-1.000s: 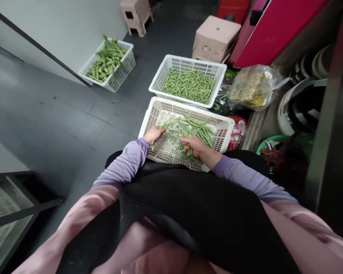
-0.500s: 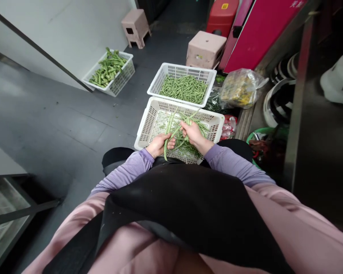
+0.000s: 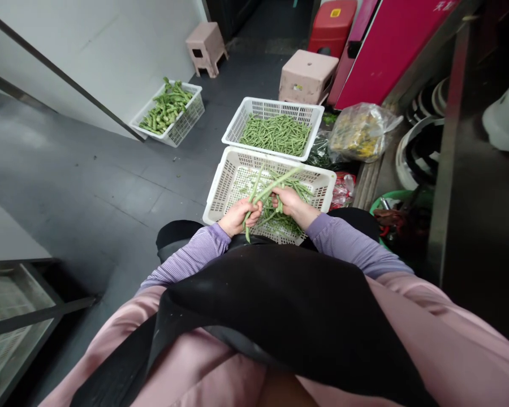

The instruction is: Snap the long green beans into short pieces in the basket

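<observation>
From where I stand, the fingers (image 3: 255, 213) of the person's left hand (image 3: 236, 216) are curled round a few long beans (image 3: 282, 180), 1 rising steeply and another slanting up and across to the right, with ends poking out below the fist. Just beside it, the right hand (image 3: 289, 201) has its fingers closed on green lengths of bean too, though how many I can't tell. Both hands are over the near side of a white basket (image 3: 219, 192) set close against the person's knees, and more loose beans (image 3: 297, 187) lie inside it, mostly toward the right. Right behind it is a 2nd white basket (image 3: 238, 123), its floor covered with short bean pieces (image 3: 275, 134). To the right of these 2 are a clear bag (image 3: 358, 133) with something yellow in it, a red bag (image 3: 343, 190) and, nearer the person, a green tub (image 3: 377, 204). Farther off to the left, by the wall, a 3rd basket (image 3: 189, 120) holds chunky green vegetables (image 3: 164, 108). Beyond the baskets stand 2 pink stools (image 3: 307, 73) on the dark floor (image 3: 125, 181), with a red stool (image 3: 331, 27) behind the right-hand 1.
</observation>
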Demonstrator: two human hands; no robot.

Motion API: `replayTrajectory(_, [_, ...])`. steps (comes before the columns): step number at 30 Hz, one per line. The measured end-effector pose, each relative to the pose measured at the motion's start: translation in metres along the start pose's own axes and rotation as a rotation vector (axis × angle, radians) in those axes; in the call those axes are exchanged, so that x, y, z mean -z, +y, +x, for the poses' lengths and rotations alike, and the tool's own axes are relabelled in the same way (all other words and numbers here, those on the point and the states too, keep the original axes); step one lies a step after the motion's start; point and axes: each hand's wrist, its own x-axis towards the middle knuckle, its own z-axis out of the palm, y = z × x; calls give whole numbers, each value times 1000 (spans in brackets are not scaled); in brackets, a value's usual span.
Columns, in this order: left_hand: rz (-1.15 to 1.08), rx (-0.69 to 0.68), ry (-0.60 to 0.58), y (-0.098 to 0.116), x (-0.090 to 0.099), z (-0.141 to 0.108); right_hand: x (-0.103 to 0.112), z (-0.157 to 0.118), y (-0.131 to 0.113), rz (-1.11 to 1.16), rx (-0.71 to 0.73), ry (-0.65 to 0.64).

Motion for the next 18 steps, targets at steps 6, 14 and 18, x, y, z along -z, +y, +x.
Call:
replayTrajectory(6, [-60,-60,306,17,28,16,3,-10,-3,-40,-168,-379])
replayTrajectory(14, [-213,-58,378,33,37,39,1,-17,-4,-70,-313,-595])
replayTrajectory(18, [-158,-137,391,44,36,39,-3,-17,-5,-41,-325,-512])
